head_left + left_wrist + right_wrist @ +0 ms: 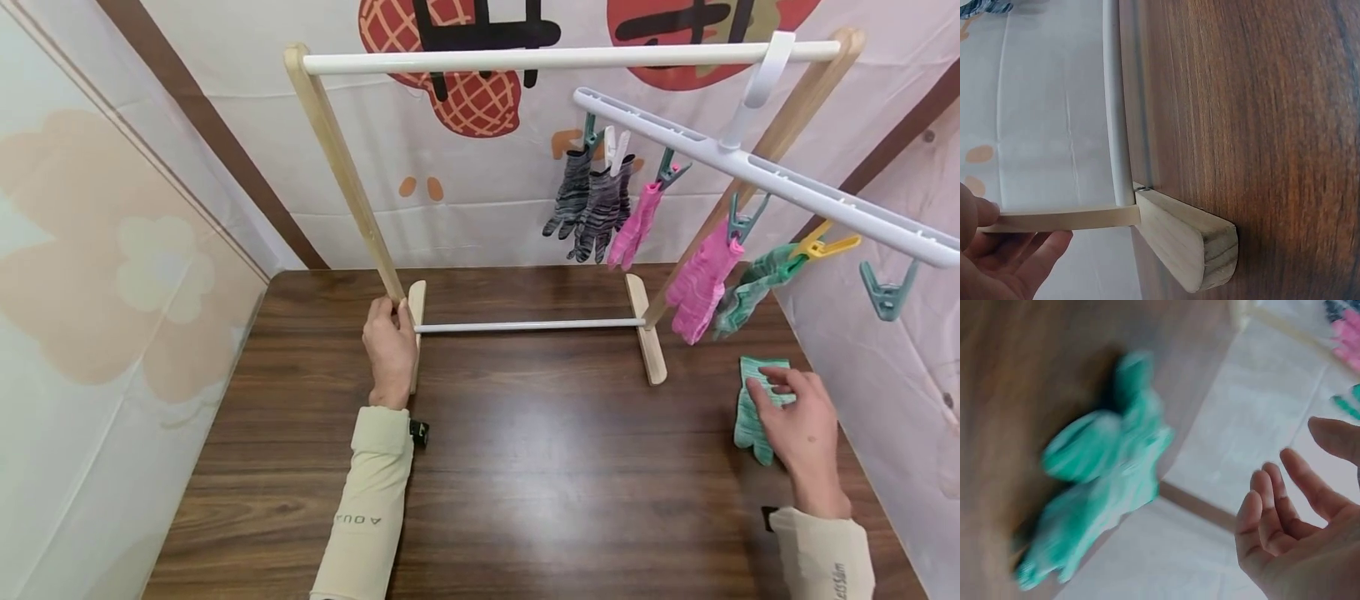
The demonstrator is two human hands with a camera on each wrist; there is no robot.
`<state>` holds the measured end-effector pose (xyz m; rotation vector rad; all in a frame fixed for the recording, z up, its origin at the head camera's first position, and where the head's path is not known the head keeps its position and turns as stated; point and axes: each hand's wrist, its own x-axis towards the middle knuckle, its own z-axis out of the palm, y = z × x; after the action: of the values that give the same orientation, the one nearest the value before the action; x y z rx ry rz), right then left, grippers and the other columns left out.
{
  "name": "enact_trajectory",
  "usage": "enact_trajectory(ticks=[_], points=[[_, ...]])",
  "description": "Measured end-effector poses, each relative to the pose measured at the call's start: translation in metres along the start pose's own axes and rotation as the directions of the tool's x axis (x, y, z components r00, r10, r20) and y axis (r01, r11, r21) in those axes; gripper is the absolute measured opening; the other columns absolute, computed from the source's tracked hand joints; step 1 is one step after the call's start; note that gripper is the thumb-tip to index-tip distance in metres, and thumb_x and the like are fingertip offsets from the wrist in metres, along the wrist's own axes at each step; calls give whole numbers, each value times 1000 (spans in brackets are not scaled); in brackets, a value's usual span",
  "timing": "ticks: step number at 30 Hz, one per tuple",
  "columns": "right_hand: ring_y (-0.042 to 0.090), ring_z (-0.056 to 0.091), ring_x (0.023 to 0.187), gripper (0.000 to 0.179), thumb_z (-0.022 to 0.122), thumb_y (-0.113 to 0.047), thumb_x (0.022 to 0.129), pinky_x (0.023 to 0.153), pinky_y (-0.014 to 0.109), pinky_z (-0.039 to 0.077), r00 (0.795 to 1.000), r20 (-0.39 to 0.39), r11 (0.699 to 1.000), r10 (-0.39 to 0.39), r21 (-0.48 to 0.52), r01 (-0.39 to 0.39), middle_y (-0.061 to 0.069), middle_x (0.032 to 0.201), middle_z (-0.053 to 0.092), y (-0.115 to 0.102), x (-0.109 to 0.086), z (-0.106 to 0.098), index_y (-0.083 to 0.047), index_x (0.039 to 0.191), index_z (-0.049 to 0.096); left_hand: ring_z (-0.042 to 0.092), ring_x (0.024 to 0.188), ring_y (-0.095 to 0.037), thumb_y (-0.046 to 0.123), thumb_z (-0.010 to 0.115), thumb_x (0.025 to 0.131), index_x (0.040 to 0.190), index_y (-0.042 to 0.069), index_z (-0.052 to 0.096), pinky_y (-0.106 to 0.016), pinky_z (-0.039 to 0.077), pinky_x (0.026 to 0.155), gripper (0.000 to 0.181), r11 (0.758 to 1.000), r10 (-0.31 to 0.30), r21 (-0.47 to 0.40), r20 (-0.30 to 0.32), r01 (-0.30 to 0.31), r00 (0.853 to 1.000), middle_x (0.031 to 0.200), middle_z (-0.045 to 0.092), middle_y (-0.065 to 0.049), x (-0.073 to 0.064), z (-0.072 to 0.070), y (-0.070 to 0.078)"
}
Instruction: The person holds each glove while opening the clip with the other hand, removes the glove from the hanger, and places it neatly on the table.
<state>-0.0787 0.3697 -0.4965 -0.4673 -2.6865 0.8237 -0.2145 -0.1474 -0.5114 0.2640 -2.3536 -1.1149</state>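
Note:
My left hand (pixel 392 354) grips the left wooden upright (pixel 341 162) of a small drying rack low down, just above its foot. In the left wrist view, thumb and fingers lie on either side of that wooden bar (pixel 1079 219). On the table at the right lies a green striped knit glove (pixel 748 421). My right hand (pixel 808 425) hovers over it with loosely bent fingers and nothing between them. In the right wrist view, the crumpled green glove (pixel 1110 469) lies apart from the fingers.
From the rack's white top rod (pixel 525 58) hangs a grey clip hanger (pixel 697 148), its right end jutting toward me. Clothespins on it hold grey gloves (pixel 600 204), pink gloves (pixel 701 283) and a green glove (pixel 753 287). A bare grey clip (pixel 888 292) dangles at the right.

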Motion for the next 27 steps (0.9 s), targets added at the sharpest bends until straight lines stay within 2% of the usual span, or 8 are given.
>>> enact_trajectory(ticks=[2, 4, 7, 10, 12, 15, 19, 27], points=[[36, 57, 109, 39, 72, -19, 97, 75, 23, 36, 1000, -21, 999, 9, 36, -8, 24, 124, 57, -13, 1, -1, -1, 132, 67, 71, 97, -38, 19, 58, 108, 118, -5, 70, -50, 59, 82, 29, 1000, -5, -2, -6, 5, 1000, 114, 68, -22, 1, 0, 0], [37, 56, 116, 46, 72, -17, 96, 81, 23, 37, 1000, -17, 997, 21, 79, -20, 23, 132, 55, -25, 1, -2, -2, 139, 62, 70, 95, -38, 18, 58, 107, 117, -6, 70, -50, 58, 81, 29, 1000, -9, -3, -10, 9, 1000, 113, 68, -22, 1, -1, 0], [42, 51, 128, 60, 66, -15, 97, 99, 38, 45, 999, 24, 988, 34, 147, -37, 23, 147, 48, -39, 2, -5, -4, 153, 47, 69, 94, -38, 19, 58, 107, 117, -6, 70, -51, 57, 80, 29, 1000, -9, 1, -9, 9, 1000, 113, 67, -22, 1, -1, 0], [48, 46, 134, 69, 60, -16, 99, 108, 61, 40, 998, 64, 978, 18, 205, -31, 24, 158, 40, -49, 4, -7, -6, 161, 33, 69, 94, -38, 19, 58, 107, 117, -6, 70, -51, 57, 81, 29, 1000, -8, -2, -5, 8, 1000, 113, 67, -23, 1, 0, 0], [51, 43, 138, 72, 58, -18, 100, 110, 67, 36, 997, 81, 970, -5, 244, -15, 25, 162, 35, -53, 6, -7, -6, 164, 26, 69, 95, -39, 19, 58, 107, 117, -6, 70, -51, 58, 81, 29, 1000, -9, -2, -3, 9, 1000, 113, 67, -23, 1, 0, 0], [49, 37, 146, 75, 58, -24, 103, 117, 67, 31, 995, 96, 957, -27, 290, -2, 24, 167, 29, -56, 8, -4, -6, 165, 20, 70, 96, -39, 19, 58, 107, 118, -5, 70, -50, 58, 82, 29, 1000, -15, 1, 1, 15, 1000, 114, 68, -23, 1, 0, 0], [44, 30, 154, 81, 60, -34, 104, 123, 64, 27, 994, 111, 942, -19, 335, -19, 20, 170, 26, -58, 11, -1, -9, 167, 16, 71, 97, -39, 21, 58, 108, 118, -5, 70, -51, 59, 84, 30, 1000, -23, 7, 6, 23, 1000, 115, 67, -22, 0, 0, 1], [39, 27, 157, 87, 64, -42, 101, 125, 63, 24, 992, 126, 925, -2, 377, -46, 17, 170, 27, -68, 20, 1, -12, 167, 16, 70, 94, -39, 21, 58, 108, 116, -5, 70, -51, 58, 81, 30, 1000, -14, -5, 0, 14, 1000, 112, 67, -23, 0, 1, 1]])
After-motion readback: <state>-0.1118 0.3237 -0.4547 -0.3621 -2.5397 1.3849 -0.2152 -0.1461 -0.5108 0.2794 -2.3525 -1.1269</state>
